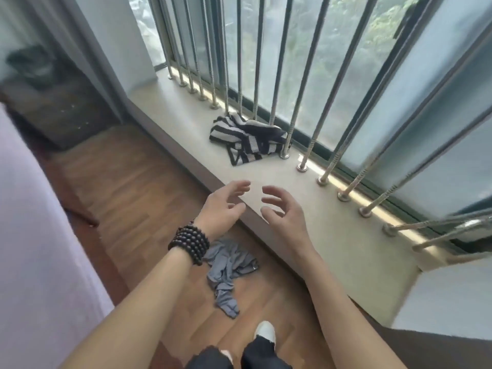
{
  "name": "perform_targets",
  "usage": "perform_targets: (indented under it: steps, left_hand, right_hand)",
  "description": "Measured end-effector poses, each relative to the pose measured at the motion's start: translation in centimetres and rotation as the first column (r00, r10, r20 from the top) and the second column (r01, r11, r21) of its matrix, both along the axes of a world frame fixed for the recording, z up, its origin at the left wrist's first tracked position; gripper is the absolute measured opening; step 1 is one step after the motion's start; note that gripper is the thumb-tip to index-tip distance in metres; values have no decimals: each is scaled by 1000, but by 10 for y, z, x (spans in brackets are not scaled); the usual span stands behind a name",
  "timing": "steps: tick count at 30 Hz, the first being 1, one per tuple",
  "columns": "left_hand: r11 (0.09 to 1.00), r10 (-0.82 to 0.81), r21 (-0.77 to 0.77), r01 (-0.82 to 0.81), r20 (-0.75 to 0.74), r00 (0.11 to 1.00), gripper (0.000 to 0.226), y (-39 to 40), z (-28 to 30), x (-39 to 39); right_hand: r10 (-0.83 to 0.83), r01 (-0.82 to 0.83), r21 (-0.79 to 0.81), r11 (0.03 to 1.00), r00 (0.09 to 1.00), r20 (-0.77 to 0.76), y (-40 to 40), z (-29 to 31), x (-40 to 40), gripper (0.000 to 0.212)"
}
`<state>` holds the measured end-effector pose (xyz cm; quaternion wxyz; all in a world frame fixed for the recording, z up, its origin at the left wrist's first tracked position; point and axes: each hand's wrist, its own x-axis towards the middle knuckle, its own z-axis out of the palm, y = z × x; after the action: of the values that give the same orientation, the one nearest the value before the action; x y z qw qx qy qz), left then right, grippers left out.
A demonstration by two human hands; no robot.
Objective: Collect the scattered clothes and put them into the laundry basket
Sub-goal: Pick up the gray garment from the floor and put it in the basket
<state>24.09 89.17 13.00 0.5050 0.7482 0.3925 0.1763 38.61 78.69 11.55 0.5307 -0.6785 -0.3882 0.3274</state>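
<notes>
A black-and-white striped garment (247, 139) lies crumpled on the pale window ledge (314, 219), against the metal bars. A grey garment (226, 270) lies bunched on the wooden floor below my arms. My left hand (223, 206), with a dark bead bracelet at the wrist, and my right hand (282, 211) are both held out over the ledge's front edge, fingers spread, holding nothing. Both hands are short of the striped garment. No laundry basket is in view.
Metal window bars (282, 62) run along the back of the ledge. A bed with a pale pink cover (34, 235) fills the left side. A dark wooden cabinet (61, 110) stands in the far left corner. My feet (263, 331) stand on the wooden floor.
</notes>
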Motion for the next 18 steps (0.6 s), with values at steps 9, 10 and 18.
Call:
perform_targets:
  steps: [9,10,18]
  left_hand:
    - [987,-162,-80,141,-491,856,70,75,-267,-55]
    - [983,-183,-101,153,-513,839,72,81,-307,-59]
    - [924,-339,-179,338,-790,511,126,127,-672,-70]
  right_hand:
    - [268,-255,-355,899,963,-12,88,-260,-26,51]
    - [289,-272,-391,880,957,-16,96,-301,-26,53]
    - [517,-449,-692,565,846,-127,137,-663,-41,91]
